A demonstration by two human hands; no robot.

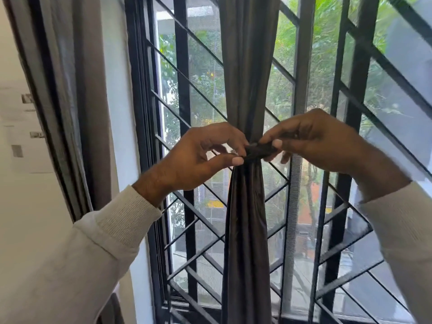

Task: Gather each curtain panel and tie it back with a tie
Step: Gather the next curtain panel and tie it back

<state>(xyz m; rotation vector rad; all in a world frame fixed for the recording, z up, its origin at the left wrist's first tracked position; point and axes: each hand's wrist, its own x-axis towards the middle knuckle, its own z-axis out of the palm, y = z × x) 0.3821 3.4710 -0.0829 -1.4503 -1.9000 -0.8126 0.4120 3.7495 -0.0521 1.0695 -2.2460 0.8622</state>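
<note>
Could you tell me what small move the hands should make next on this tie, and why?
Probably draw the ends snug: both the left hand and right hand pinch the tie around the gathered curtain panel, and no finished fastening shows.

The dark tie (258, 151) showed only as a short band between the fingertips; its ends, and how it passed behind the gathered curtain panel (245, 206), were hidden. The panel ran out of view at the top and bottom edges. Right of the tie, the right hand (313, 142) was motion-blurred, its lower fingers indistinct. Far left of the panel, a second curtain (77, 101) was cropped above, and small wall fittings (28, 98) were too blurred to identify.
</note>
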